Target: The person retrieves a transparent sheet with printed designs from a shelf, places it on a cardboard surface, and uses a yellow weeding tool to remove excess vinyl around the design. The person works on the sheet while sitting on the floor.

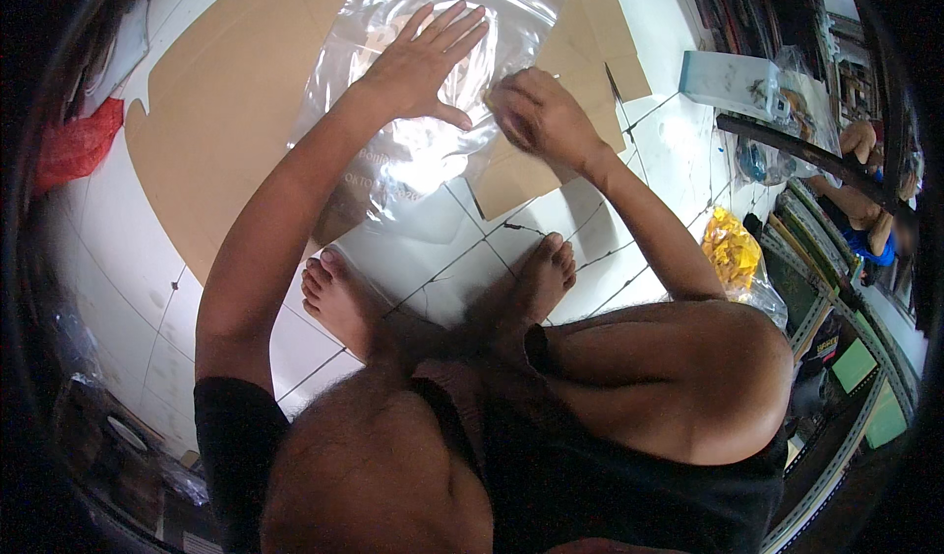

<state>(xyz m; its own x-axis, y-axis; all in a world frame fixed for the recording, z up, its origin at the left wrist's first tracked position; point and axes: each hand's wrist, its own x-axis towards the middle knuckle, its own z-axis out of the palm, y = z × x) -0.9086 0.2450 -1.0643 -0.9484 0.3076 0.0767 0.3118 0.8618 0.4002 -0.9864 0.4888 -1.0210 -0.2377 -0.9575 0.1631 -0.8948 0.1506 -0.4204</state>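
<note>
A clear plastic zip bag [472,74] with pale printing lies on a flat sheet of brown cardboard [226,131], its lower end reaching over the white tiles. My left hand [415,70] rests on the bag, fingers spread and palm down. At the bag's right edge is my right hand [536,112], with its fingers curled together and smeared by motion. Something small and yellowish shows at those fingertips, too blurred to name.
My bare feet stand on the tiled floor [433,289] just below the bag. On the left is a red plastic bag [84,146]. To the right are a pale box [728,84], a bag with yellow contents [730,249], a metal rack [836,308] and a person in blue [865,210].
</note>
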